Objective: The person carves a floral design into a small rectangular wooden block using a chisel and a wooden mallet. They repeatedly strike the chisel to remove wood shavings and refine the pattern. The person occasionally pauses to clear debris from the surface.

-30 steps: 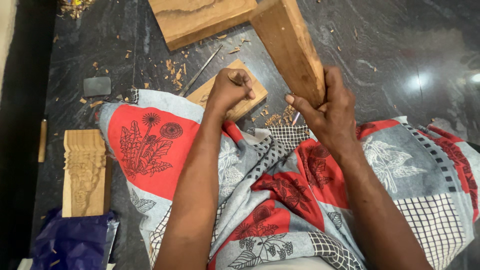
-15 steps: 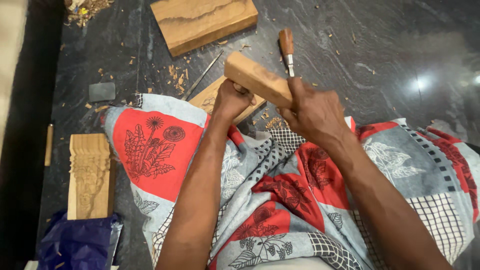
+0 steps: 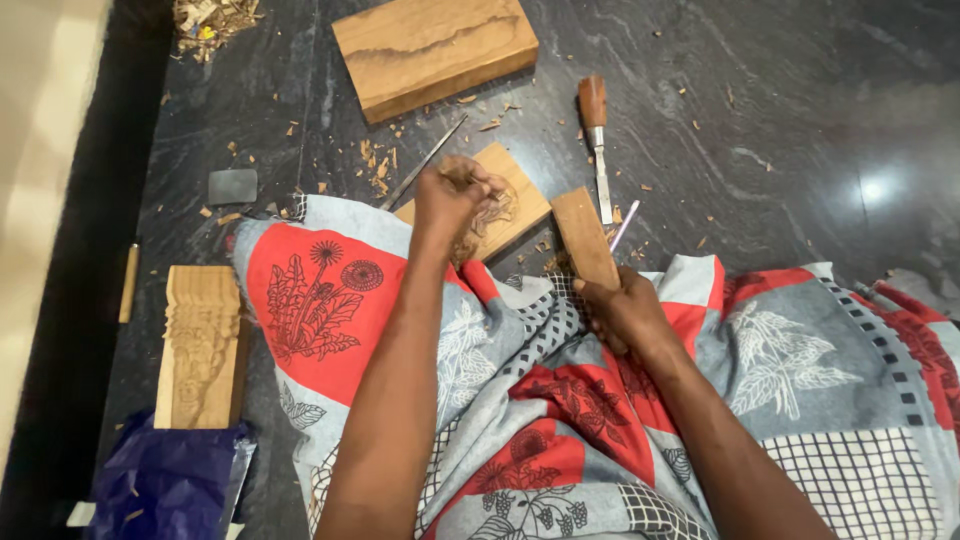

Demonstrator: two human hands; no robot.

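Head view, looking down at a dark stone floor (image 3: pixel 800 90) and a lap draped in red-and-grey printed cloth (image 3: pixel 560 400). Left hand (image 3: pixel 450 195) curled shut, fist-like, resting on a small carved wood panel (image 3: pixel 510 205) that lies on the floor at the cloth's edge; whatever sits inside the fist too blurred to name. Right hand (image 3: pixel 625 315) closed around the lower end of a flat wooden block (image 3: pixel 585 235), held upright and slightly tilted, just right of the panel.

No real containers in sight (closest: a crumpled blue plastic sheet (image 3: pixel 165 480) at lower left, contents not visible).

Counted:
- Wood pieces, four: the panel, the held block, a large plain plank (image 3: pixel 435 50) at top, and a carved post (image 3: pixel 200 345) lying left of the cloth, its lower end touching the blue sheet.
- Wooden-handled chisel (image 3: pixel 597 140), one, lying on the floor just above the held block.
- Thin metal rods, two: one (image 3: pixel 425 160) left of the panel, one (image 3: pixel 623 225) beside the block.
- Small grey sharpening stone (image 3: pixel 232 186), one, well left.
- Wood chips (image 3: pixel 375 165) scattered between plank and panel, too many to count.
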